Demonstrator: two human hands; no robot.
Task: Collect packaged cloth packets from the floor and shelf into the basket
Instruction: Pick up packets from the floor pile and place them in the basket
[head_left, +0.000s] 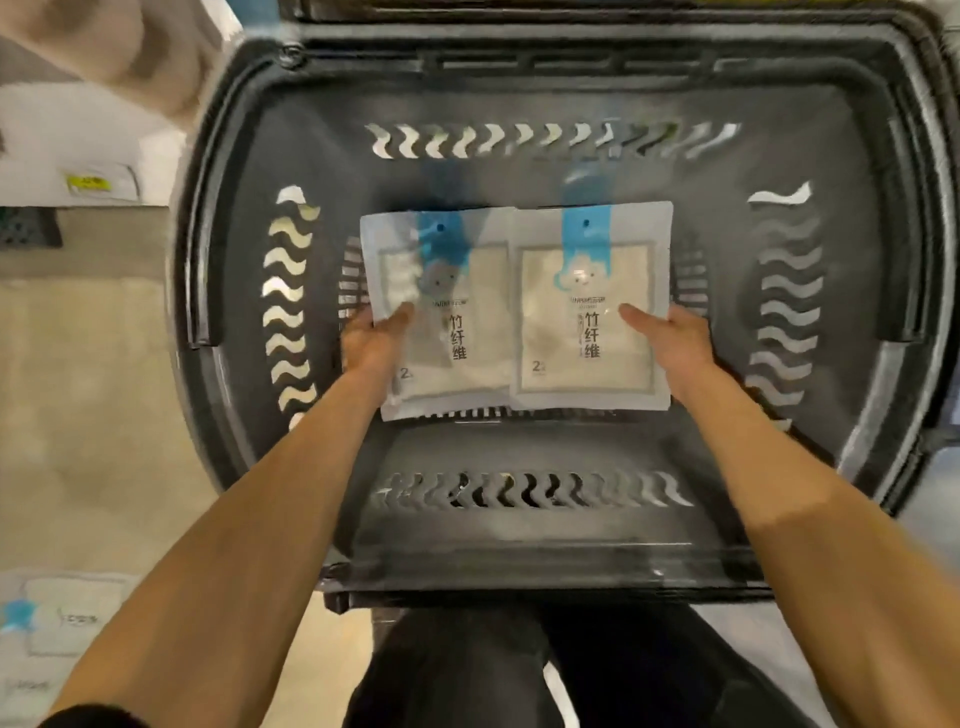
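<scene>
A large black plastic basket with wavy slots fills the view below me. Inside it, two white cloth packets with blue cloud labels sit side by side, the right one overlapping the left one's edge. My left hand pinches the left packet at its left edge, thumb on top. My right hand pinches the right packet at its right edge, thumb on the front. Whether the packets touch the basket bottom I cannot tell.
Another cloth packet lies on the pale floor at the lower left. A white shelf base with a yellow price tag stands at the upper left. My dark trousers show below the basket's near rim.
</scene>
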